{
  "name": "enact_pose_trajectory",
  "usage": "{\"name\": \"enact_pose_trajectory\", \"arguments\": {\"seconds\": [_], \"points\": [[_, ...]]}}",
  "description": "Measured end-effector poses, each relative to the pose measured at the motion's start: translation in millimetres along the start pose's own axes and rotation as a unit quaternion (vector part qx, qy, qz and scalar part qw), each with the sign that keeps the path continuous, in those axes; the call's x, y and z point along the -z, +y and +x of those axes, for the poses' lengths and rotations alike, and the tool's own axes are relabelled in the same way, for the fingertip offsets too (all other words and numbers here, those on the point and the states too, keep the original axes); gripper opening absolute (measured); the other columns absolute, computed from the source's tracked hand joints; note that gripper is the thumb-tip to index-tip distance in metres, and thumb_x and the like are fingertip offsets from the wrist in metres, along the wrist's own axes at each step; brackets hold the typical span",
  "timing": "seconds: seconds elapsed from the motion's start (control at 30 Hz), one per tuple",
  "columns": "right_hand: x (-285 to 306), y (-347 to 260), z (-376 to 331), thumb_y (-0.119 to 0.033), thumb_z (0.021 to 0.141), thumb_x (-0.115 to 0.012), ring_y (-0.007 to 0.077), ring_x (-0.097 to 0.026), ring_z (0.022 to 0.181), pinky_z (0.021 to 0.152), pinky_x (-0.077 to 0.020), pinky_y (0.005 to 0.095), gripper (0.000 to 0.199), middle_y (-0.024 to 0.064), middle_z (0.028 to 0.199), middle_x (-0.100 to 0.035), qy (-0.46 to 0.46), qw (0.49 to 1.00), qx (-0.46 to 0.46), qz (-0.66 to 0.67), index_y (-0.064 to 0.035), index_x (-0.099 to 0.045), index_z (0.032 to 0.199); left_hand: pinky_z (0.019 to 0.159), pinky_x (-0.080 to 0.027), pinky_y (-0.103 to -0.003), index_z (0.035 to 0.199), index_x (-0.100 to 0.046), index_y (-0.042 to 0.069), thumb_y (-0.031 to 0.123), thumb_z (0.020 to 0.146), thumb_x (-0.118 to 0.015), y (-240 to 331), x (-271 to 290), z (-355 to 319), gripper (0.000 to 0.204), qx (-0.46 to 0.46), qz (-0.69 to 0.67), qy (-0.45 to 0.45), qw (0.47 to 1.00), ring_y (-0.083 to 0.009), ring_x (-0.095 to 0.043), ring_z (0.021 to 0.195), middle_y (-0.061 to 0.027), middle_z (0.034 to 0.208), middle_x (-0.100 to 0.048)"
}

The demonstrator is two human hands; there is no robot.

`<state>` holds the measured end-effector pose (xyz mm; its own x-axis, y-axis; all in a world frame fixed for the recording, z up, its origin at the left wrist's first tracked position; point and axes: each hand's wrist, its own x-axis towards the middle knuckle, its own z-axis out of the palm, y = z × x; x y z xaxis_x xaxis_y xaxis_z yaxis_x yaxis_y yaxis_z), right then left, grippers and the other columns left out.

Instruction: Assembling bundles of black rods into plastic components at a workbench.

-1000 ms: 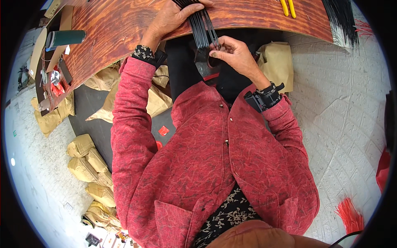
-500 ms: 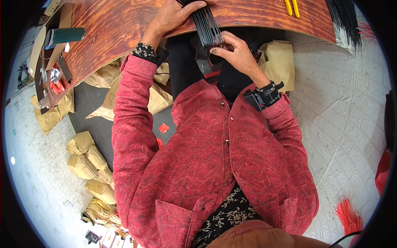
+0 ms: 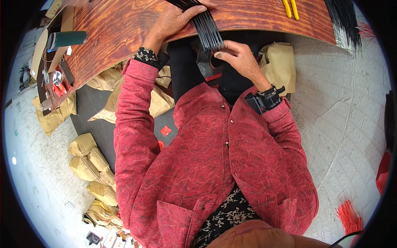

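Several black strips (image 3: 207,31) slant across the near edge of the surface (image 3: 256,16), left hand (image 3: 171,20) clamping them above, right hand (image 3: 240,58) apparently pinching their lower ends.

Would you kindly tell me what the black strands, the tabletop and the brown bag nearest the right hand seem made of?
Black strands: glossy plastic or coated wire, I'd guess, from the bright streaks along them; hard to tell which.
Tabletop: apparently wood or plywood, perhaps varnished, from its reddish-brown grain.
Brown bag: likely matt paper, from its dull tan surface and creases.
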<state>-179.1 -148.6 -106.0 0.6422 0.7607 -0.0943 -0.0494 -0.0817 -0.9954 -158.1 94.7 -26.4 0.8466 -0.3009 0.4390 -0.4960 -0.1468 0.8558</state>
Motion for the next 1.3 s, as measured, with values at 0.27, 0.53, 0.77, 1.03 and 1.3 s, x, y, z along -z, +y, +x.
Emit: {"name": "enact_pose_trajectory", "arguments": {"seconds": [0.27, 0.53, 0.77, 1.03, 1.3], "points": [[9.8, -9.8, -13.5, -0.006, 0.093, -0.066, 0.0242, -0.072, 0.092, 0.080, -0.0541, 0.0294, 0.016, 0.0140, 0.103, -0.073, 0.092, 0.948, 0.195, -0.236, 0.0030, -0.072, 0.105, 0.093, -0.050, -0.032, 0.116, -0.070, 0.002, 0.013, 0.100, -0.059, -13.7, 9.1, -12.1, 0.022, 0.091, 0.134, -0.004, 0.987, -0.0181, -0.066, 0.103, -0.0056, 0.112, -0.073], [4.7, -27.8, -22.9, -0.006, 0.095, -0.064, 0.0239, -0.073, 0.087, 0.076, -0.0553, 0.0292, 0.016, 0.0141, 0.098, -0.075, 0.172, 0.949, 0.163, -0.207, 0.0036, -0.072, 0.106, 0.095, -0.051, -0.033, 0.117, -0.071, 0.002, 0.009, 0.098, -0.060, -8.1, 4.1, -11.8, 0.023, 0.064, 0.135, 0.029, 0.988, -0.0207, -0.067, 0.108, -0.0077, 0.115, -0.073], [7.5, -26.6, -24.3, -0.006, 0.098, -0.062, 0.0148, -0.071, 0.084, 0.075, -0.0551, 0.0261, 0.020, 0.0104, 0.094, -0.075, 0.287, 0.936, 0.141, -0.148, 0.0036, -0.069, 0.115, 0.103, -0.048, -0.036, 0.118, -0.070, 0.002, 0.009, 0.097, -0.061, -6.8, 3.8, -10.0, 0.024, 0.035, 0.157, 0.043, 0.986, -0.0258, -0.064, 0.116, -0.0087, 0.121, -0.071], [25.7, -47.0, -28.8, -0.007, 0.100, -0.061, 0.0117, -0.070, 0.082, 0.074, -0.0546, 0.0240, 0.023, 0.0076, 0.090, -0.074, 0.370, 0.919, 0.116, -0.063, 0.0039, -0.066, 0.119, 0.112, -0.041, -0.040, 0.118, -0.071, 0.004, 0.012, 0.099, -0.059, -8.9, 7.0, -12.5, 0.024, 0.053, 0.186, 0.034, 0.981, -0.0283, -0.057, 0.128, -0.0085, 0.131, -0.066], [70.8, -55.2, -33.6, -0.010, 0.101, -0.058, 0.0165, -0.071, 0.080, 0.073, -0.0559, 0.0266, 0.019, 0.0099, 0.091, -0.073, 0.404, 0.905, 0.130, -0.010, 0.0036, -0.064, 0.114, 0.117, -0.034, -0.042, 0.117, -0.071, 0.003, 0.016, 0.101, -0.056, -6.1, 6.4, -14.6, 0.025, 0.067, 0.192, 0.025, 0.979, -0.0302, -0.050, 0.135, -0.0083, 0.137, -0.063]]}}
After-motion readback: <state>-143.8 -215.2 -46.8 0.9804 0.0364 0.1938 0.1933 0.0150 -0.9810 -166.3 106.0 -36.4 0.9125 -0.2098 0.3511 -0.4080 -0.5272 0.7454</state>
